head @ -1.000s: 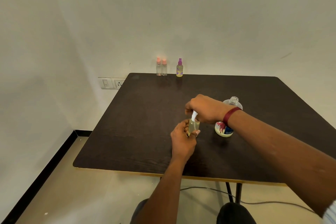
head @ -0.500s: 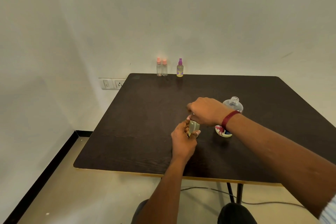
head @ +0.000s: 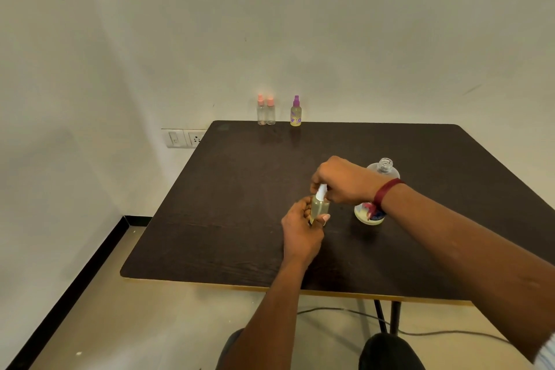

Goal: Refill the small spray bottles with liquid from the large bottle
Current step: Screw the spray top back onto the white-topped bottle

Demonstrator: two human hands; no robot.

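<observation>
Spray bottle (head: 319, 210) at table (head: 234, 219) centre, left fingers (head: 325, 217) gripping it, right fingers (head: 317, 181) pinching cap (head: 322, 191)

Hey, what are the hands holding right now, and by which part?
Both hold one small spray bottle: the left hand grips its body, the right hand pinches its white spray top.

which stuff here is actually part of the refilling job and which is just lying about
Part of the job: small spray bottle gripped by the left hand; its white spray top pinched by the right hand; open large bottle; two pink-capped bottles and purple-capped bottle at the far edge of the table.
Just lying about: wall socket; cable on the floor.
</observation>
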